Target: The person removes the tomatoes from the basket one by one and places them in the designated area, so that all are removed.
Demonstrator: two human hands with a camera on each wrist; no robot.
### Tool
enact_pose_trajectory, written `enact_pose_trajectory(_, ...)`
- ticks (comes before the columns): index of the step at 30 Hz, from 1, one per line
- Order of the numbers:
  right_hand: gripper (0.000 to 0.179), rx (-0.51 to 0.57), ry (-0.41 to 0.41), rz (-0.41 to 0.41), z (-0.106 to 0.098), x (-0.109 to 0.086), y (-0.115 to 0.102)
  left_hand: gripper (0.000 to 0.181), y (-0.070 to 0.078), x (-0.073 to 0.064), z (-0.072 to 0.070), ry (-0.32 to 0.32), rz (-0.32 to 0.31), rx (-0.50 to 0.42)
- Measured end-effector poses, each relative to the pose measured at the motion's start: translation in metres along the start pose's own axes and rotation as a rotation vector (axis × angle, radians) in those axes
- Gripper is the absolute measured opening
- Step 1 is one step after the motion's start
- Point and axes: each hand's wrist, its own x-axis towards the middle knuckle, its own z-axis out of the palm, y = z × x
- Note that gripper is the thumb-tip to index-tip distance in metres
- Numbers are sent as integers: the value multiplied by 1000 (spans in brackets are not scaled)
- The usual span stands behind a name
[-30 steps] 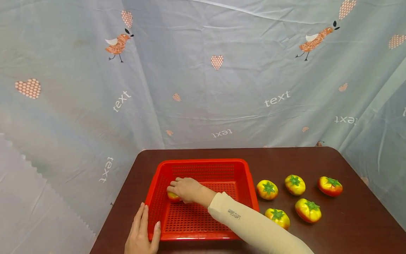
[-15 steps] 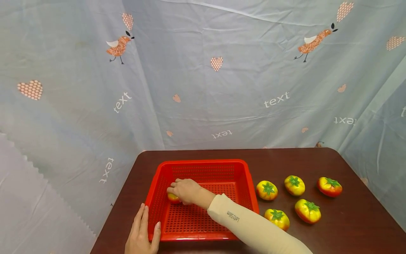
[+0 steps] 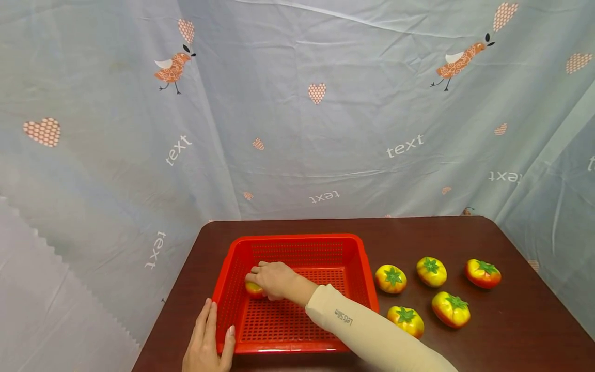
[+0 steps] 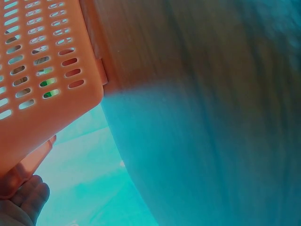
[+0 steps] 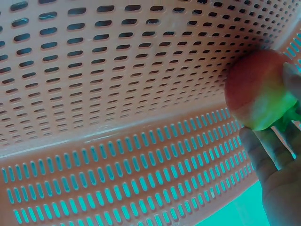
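A red plastic basket (image 3: pixel 295 347) with slotted walls stands on the dark table. Down inside its left part, my right hand (image 3: pixel 275 280) holds a red and yellow tomato (image 3: pixel 253 290), its top covered by the hand in the head view. From the right wrist, the tomato (image 5: pixel 256 89) shows close to the basket floor, with fingers (image 5: pixel 263 162) and thumb around its green-leaved end. My left hand (image 3: pixel 206 341) holds the basket's near left corner, thumb over the rim and fingers along the outer side. In the left wrist view, its fingertips (image 4: pixel 35 197) sit at the rim.
Several more tomatoes (image 3: pixel 431 272) with green star-shaped tops lie on the table (image 3: pixel 516 330) to the right of the basket, the nearest partly behind my right sleeve (image 3: pixel 367 325). A patterned grey-blue cloth (image 3: pixel 297 129) hangs behind the table.
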Motion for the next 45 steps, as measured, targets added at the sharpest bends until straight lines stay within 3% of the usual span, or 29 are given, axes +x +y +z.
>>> enact_pose_trajectory(11,51,-17,31,-15,-3,-3,2,63,-1,0,2,23,17,-11)
enact_pose_trajectory(22,49,84,218,-4,-26,-32,38,64,-2,0,1,12,3,-10)
enact_pose_trajectory(31,45,201,319,48,-36,-74,79,63,-1,-2,3,17,6,-19)
enact_pose_trajectory(41,47,178,495,66,-44,-131,129,64,2,-1,2,-13,-37,-5)
enact_pose_trajectory(45,48,184,524,93,-45,-158,147,64,2,0,1,-14,-27,-8)
